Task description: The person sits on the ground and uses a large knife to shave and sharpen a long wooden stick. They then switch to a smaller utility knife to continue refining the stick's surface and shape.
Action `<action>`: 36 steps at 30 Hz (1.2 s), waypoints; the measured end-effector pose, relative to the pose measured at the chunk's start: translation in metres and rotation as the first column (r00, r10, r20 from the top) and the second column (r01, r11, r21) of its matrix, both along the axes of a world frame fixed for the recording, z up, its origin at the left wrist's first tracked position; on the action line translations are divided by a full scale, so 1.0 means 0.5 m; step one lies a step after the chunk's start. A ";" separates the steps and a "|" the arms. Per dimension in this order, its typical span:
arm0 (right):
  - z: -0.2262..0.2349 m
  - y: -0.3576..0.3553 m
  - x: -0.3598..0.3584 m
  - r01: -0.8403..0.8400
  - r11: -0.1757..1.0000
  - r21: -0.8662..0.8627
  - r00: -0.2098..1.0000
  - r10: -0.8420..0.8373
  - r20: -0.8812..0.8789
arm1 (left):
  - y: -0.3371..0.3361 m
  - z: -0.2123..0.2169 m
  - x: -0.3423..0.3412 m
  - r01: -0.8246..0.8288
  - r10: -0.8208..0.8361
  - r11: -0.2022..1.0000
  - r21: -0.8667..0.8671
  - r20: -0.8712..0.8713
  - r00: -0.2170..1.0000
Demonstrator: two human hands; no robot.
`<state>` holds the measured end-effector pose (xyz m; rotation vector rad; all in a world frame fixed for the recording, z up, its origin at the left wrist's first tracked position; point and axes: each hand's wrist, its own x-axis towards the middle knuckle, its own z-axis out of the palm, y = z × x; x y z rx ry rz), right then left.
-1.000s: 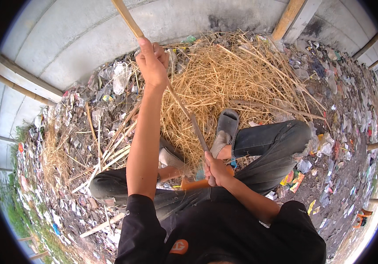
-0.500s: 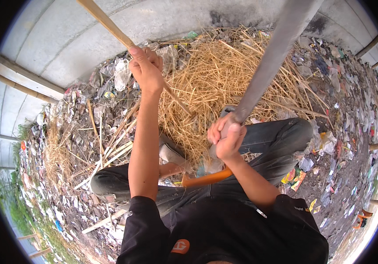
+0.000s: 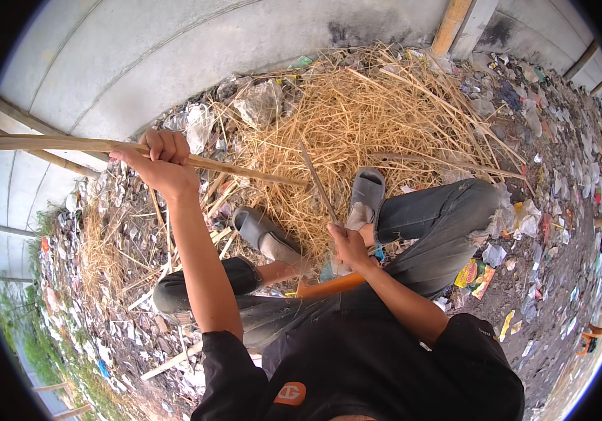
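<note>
My left hand (image 3: 159,167) is closed around a long bamboo strip (image 3: 248,170). The strip runs from the far left across to the pile of bamboo shavings (image 3: 378,116), where its right end lies over the straw-coloured heap. In front of my right thigh, my right hand (image 3: 349,247) grips the handle of a machete (image 3: 320,181). Its blade shows almost edge-on, pointing away from me over the shavings, a little right of the strip's end. Blade and strip look apart; whether they touch cannot be told.
My feet, in grey slip-on sandals (image 3: 368,188), flank the near side of the heap. An orange bar-like piece (image 3: 332,285) lies under my legs. Scraps of plastic litter cover the ground. A pale concrete wall (image 3: 174,52) stands behind, with a wooden post (image 3: 451,28) against it.
The machete has come down from its raised position to low over the shavings. My left hand has moved left and nearer, and the bamboo strip has swung from steep to nearly level.
</note>
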<state>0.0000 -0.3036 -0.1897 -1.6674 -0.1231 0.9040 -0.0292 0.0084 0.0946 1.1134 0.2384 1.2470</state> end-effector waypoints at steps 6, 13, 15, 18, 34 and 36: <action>0.012 -0.011 -0.013 0.053 0.999 -0.009 0.954 -0.053 -0.296 | -0.024 0.003 0.076 0.057 -0.052 0.993 0.105 -0.056 0.997; 0.033 -0.007 -0.008 0.057 0.998 0.026 0.960 -0.048 -0.275 | -0.004 -0.123 0.171 0.213 -0.206 0.970 0.115 -0.071 0.976; 0.061 0.001 -0.009 0.040 0.999 0.028 0.967 -0.032 -0.254 | 0.004 -0.119 0.188 0.272 -0.271 0.962 0.035 -0.040 0.962; 0.102 0.014 -0.017 -0.017 0.992 0.127 0.979 0.042 -0.198 | 0.028 -0.121 0.204 0.253 -0.253 0.967 0.005 -0.036 0.967; 0.670 0.154 0.209 -0.014 0.518 0.855 0.945 -0.273 0.181 | 0.054 -0.136 0.267 -0.385 0.405 0.914 0.130 -0.201 0.892; 0.636 0.152 0.176 -0.058 0.315 0.947 0.897 -0.400 0.188 | 0.050 -0.135 0.269 -0.356 0.375 0.925 0.129 -0.183 0.909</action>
